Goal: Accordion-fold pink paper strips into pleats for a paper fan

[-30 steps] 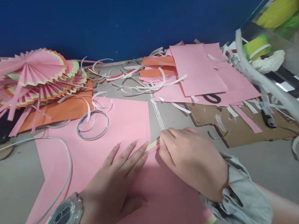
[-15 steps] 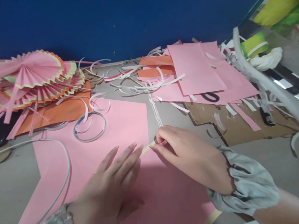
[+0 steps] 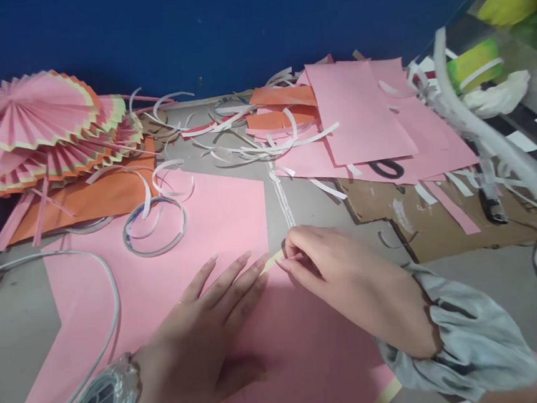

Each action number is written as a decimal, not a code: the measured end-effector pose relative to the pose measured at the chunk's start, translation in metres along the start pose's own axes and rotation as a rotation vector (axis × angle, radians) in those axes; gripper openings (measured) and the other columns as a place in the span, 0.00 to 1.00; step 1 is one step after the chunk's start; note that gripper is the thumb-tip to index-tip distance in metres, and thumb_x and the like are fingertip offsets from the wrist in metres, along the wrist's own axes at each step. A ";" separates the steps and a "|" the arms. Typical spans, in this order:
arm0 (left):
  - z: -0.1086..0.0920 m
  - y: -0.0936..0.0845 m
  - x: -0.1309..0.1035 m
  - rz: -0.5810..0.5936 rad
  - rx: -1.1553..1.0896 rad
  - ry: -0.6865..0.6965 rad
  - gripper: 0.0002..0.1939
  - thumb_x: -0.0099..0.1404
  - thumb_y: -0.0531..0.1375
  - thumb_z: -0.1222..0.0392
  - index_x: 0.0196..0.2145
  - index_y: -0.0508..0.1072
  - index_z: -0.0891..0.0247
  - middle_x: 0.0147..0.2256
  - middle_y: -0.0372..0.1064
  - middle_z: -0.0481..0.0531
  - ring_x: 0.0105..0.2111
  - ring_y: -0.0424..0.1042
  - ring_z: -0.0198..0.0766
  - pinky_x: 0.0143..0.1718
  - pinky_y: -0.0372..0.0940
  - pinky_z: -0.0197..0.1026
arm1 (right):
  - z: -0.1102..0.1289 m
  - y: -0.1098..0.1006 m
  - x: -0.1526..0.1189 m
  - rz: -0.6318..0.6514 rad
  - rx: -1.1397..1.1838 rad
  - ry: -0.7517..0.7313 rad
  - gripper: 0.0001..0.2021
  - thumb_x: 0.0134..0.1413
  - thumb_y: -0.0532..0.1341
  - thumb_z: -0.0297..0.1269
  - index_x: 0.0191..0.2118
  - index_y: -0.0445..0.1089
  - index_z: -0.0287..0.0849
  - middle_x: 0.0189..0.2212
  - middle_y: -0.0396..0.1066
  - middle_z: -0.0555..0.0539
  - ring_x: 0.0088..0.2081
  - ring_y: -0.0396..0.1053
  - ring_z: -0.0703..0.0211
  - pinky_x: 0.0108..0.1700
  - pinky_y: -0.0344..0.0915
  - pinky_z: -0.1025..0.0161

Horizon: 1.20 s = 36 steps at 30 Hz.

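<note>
My left hand (image 3: 200, 333) lies spread over a pink sheet of paper (image 3: 309, 348), its fingers stretched toward the far edge. Along that edge runs a pale yellow paper strip (image 3: 272, 262), passing from my left fingertips to my right hand (image 3: 345, 276). The thumb and index finger of my right hand are pinched at the strip's end, which they partly hide. Just beyond this hand a narrow white strip (image 3: 283, 200) lies on the grey table. A second yellow strip (image 3: 384, 398) borders the sheet at the lower right.
Folded pink fans (image 3: 49, 114) are piled at the back left on orange paper (image 3: 85, 202). A tape roll (image 3: 184, 228) rests on another pink sheet (image 3: 226, 205). White curled scraps, stacked pink sheets (image 3: 359, 118) and cardboard (image 3: 441, 236) lie further back. A cable (image 3: 115, 290) loops at left.
The view has shifted slightly. My left hand has slid a little to the right along the sheet, its fingers a bit more spread. The right hand keeps its pinch at the yellow strip.
</note>
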State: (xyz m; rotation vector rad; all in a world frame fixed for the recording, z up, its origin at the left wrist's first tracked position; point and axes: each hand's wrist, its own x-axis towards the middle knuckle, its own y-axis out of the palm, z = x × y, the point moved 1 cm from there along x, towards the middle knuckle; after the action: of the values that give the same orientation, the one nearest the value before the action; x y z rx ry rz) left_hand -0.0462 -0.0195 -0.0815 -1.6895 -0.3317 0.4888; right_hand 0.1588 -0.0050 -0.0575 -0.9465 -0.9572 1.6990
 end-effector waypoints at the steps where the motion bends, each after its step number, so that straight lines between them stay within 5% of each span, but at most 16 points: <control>1: 0.000 0.000 0.000 -0.005 -0.005 -0.005 0.39 0.61 0.45 0.38 0.62 0.44 0.67 0.63 0.37 0.53 0.62 0.35 0.48 0.60 0.29 0.54 | 0.000 0.000 0.000 -0.002 -0.001 0.004 0.08 0.56 0.52 0.30 0.26 0.56 0.44 0.23 0.60 0.55 0.26 0.58 0.63 0.28 0.52 0.65; 36: 0.002 -0.002 0.004 0.010 -0.012 0.001 0.37 0.63 0.44 0.40 0.61 0.46 0.67 0.63 0.36 0.54 0.62 0.36 0.48 0.60 0.30 0.53 | 0.001 -0.001 -0.001 -0.021 -0.039 -0.012 0.08 0.57 0.52 0.30 0.26 0.55 0.44 0.22 0.62 0.55 0.24 0.59 0.63 0.25 0.49 0.65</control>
State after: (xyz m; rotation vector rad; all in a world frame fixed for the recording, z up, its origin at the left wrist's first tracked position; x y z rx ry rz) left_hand -0.0437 -0.0153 -0.0805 -1.7032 -0.3263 0.4942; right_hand 0.1584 -0.0054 -0.0558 -0.9500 -1.0080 1.6758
